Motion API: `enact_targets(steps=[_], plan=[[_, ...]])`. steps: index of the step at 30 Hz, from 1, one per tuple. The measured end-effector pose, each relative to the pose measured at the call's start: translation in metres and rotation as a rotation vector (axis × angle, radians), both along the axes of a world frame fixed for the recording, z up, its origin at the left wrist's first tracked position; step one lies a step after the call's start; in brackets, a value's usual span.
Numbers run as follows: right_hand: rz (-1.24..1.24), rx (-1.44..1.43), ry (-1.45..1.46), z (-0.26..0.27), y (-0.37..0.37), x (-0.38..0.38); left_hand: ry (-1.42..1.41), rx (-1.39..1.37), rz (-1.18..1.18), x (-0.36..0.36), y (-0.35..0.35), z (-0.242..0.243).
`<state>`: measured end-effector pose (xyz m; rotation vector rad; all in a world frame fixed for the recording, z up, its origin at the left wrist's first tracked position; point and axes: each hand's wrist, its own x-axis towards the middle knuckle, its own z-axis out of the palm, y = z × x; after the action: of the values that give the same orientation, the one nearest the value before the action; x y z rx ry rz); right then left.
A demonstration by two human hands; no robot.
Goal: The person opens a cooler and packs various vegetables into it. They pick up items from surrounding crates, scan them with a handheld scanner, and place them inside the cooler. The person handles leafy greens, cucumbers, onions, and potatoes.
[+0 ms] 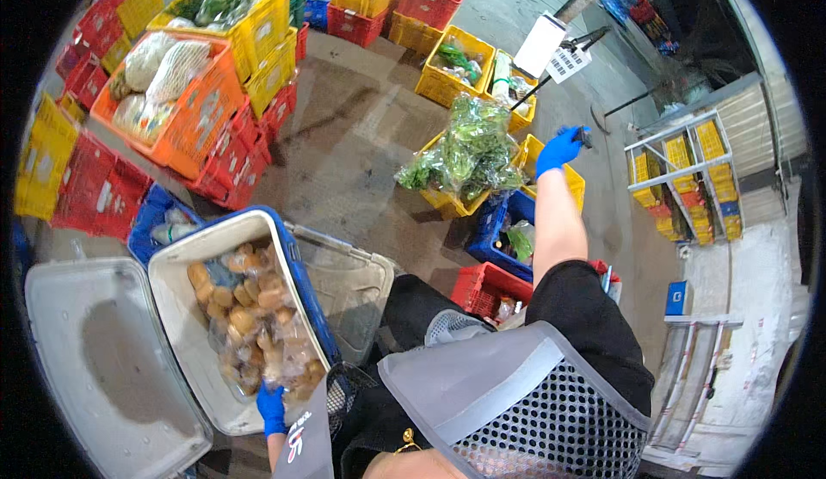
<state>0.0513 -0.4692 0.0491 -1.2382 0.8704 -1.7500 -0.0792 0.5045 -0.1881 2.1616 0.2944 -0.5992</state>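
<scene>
My left hand [271, 408], in a blue glove, reaches over the near rim of an insulated box [177, 343] with a pale inside and a blue outer wall. It touches clear plastic bags of brown, rounded produce [242, 321]; whether the fingers grip a bag is not clear. Out to the right, my right hand [560, 151], also blue-gloved, is closed around a small dark handheld device [584, 137]. Below that arm is a blue crate [493, 230] with bagged greens. Bagged leafy vegetables [471, 150] heap over a yellow crate left of the right hand.
The box's pale lid [110, 363] hangs open at left; another lid-like panel [342, 285] lies at right. Stacked crates, topped by an orange crate [193, 111], stand ahead left. A red crate [481, 285] is near my leg. Barcoded cards [569, 64] hang from a stand.
</scene>
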Motion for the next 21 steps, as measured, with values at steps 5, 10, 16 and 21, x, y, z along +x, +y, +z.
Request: enact_targets(steps=[5,10,16,21], plan=[[0.084,0.316,-0.269,0.051,-0.079,0.015,0.044,0.563,-0.244,0.004,-0.050,-0.005],[0.331,0.438,-0.094,0.011,-0.085,0.031,-0.143,0.117,-0.074,0.007,-0.069,0.037],[0.876,0.459,0.475,-0.097,0.146,0.027,-0.520,0.318,-0.069,-0.005,-0.048,0.109],[1.581,0.343,0.724,-0.112,0.406,0.001,-0.106,-1.252,1.063,0.002,-0.053,0.150]])
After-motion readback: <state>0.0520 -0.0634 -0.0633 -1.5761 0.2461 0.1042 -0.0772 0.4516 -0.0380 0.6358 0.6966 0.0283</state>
